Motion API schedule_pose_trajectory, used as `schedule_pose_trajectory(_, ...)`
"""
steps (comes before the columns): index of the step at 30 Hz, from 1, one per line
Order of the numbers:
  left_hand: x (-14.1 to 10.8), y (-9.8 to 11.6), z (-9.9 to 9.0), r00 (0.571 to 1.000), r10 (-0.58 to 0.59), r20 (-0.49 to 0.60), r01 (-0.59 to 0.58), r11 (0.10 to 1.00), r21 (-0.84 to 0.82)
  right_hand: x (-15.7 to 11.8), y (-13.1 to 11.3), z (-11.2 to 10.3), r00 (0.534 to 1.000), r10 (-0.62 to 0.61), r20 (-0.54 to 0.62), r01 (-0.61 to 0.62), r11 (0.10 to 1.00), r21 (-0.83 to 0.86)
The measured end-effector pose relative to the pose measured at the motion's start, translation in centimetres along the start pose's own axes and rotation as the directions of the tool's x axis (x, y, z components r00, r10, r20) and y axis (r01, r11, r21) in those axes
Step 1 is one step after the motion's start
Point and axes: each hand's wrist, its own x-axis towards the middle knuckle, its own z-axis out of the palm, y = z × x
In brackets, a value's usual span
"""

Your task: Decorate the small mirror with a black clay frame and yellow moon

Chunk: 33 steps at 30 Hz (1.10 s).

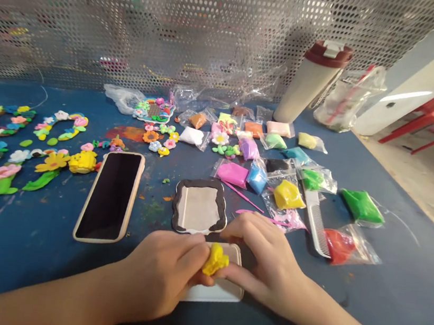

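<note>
My left hand (174,269) is closed on a lump of yellow modelling clay (216,260), which sticks out from between its thumb and fingers. My right hand (263,262) is beside the lump with thumb and forefinger apart; the thumb tip is at the clay's right side, and I cannot tell whether it presses on it. Beneath both hands lies a white rectangular tray or lid (219,293), partly covered by them. Just beyond them is a small mirror-like plate (198,208) with a wavy black clay border (181,192).
A phone (110,196) lies to the left, near finished clay flowers (53,161). Bagged clays, including yellow (289,195) and green (363,206), spread to the right around a white comb (317,224). A tumbler (311,81) stands by the perforated metal panel (138,29).
</note>
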Motion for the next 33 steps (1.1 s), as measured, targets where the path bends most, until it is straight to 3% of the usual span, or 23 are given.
schedule_pose_trajectory(2, 0.3, 0.2, -0.3, 0.972, -0.163, 0.171, 0.209, 0.931, -0.3, 0.0, -0.1, 0.0, 0.996, -0.028, 0.088, 0.02, 0.995, 0.095)
schedule_pose_trajectory(4, 0.7, 0.2, -0.5, 0.881, -0.288, 0.375, 0.464, 0.678, -0.571, 0.0, -0.1, 0.1, 0.993, -0.082, 0.088, 0.067, 0.985, 0.161)
schedule_pose_trajectory(5, 0.9, 0.1, -0.7, 0.843, -0.306, 0.443, 0.537, 0.529, -0.657, 0.0, -0.1, 0.1, 0.995, -0.084, 0.046, 0.075, 0.983, 0.169)
schedule_pose_trajectory(7, 1.2, -0.2, -1.2, 0.823, -0.355, 0.445, 0.557, 0.346, -0.755, -0.1, 0.0, 0.0, 0.997, -0.02, -0.068, 0.03, 0.989, 0.147)
schedule_pose_trajectory(9, 1.3, -0.2, -1.8, 0.799, -0.468, 0.376, 0.553, 0.329, -0.766, -0.1, 0.0, -0.4, 0.981, 0.112, -0.161, -0.088, 0.985, 0.15)
schedule_pose_trajectory(12, 0.9, 0.2, -2.6, 0.789, -0.487, 0.374, 0.592, 0.443, -0.673, 0.0, -0.5, -1.2, 0.9, 0.357, -0.251, -0.286, 0.917, 0.278)
schedule_pose_trajectory(14, 0.4, 0.6, -2.6, 0.794, -0.445, 0.415, 0.605, 0.503, -0.617, -0.1, -1.0, -1.5, 0.858, 0.469, -0.208, -0.368, 0.845, 0.389)
schedule_pose_trajectory(16, 0.2, 0.9, -2.3, 0.783, -0.4, 0.477, 0.62, 0.435, -0.653, -0.4, -1.6, -1.2, 0.851, 0.507, -0.141, -0.416, 0.812, 0.41)
schedule_pose_trajectory(17, 0.2, 1.0, -2.1, 0.77, -0.377, 0.516, 0.629, 0.304, -0.716, -0.7, -1.8, -0.9, 0.864, 0.489, -0.124, -0.415, 0.829, 0.376)
schedule_pose_trajectory(19, 0.7, 1.4, -1.8, 0.745, -0.278, 0.606, 0.61, -0.083, -0.788, -1.2, -2.3, -0.1, 0.921, 0.367, -0.13, -0.332, 0.915, 0.23)
schedule_pose_trajectory(20, 1.1, 1.7, -1.7, 0.755, -0.212, 0.62, 0.564, -0.272, -0.78, -1.4, -2.6, 0.3, 0.956, 0.264, -0.128, -0.246, 0.96, 0.137)
schedule_pose_trajectory(22, 2.2, 2.4, -1.9, 0.82, -0.2, 0.537, 0.391, -0.49, -0.78, -1.3, -3.2, 1.1, 0.991, 0.062, -0.118, -0.072, 0.995, -0.076)
schedule_pose_trajectory(23, 2.8, 2.8, -2.1, 0.831, -0.242, 0.5, 0.313, -0.54, -0.781, -1.0, -3.5, 1.3, 0.995, -0.004, -0.098, -0.013, 0.984, -0.177)
schedule_pose_trajectory(25, 3.8, 3.5, -2.8, 0.84, -0.261, 0.476, 0.276, -0.549, -0.789, -0.2, -3.9, 1.4, 0.994, -0.106, -0.039, 0.088, 0.943, -0.322)
schedule_pose_trajectory(28, 4.6, 3.9, -3.8, 0.856, -0.272, 0.44, 0.236, -0.551, -0.801, 0.8, -3.9, 0.9, 0.989, -0.113, -0.096, 0.056, 0.886, -0.461)
schedule_pose_trajectory(30, 4.6, 3.7, -4.1, 0.883, -0.271, 0.382, 0.183, -0.552, -0.814, 1.0, -3.5, 0.6, 0.989, -0.101, -0.112, 0.031, 0.866, -0.5)
schedule_pose_trajectory(33, 4.2, 3.2, -3.9, 0.877, -0.314, 0.364, 0.135, -0.566, -0.813, 0.7, -3.0, 0.3, 0.97, -0.242, 0.002, 0.213, 0.848, -0.485)
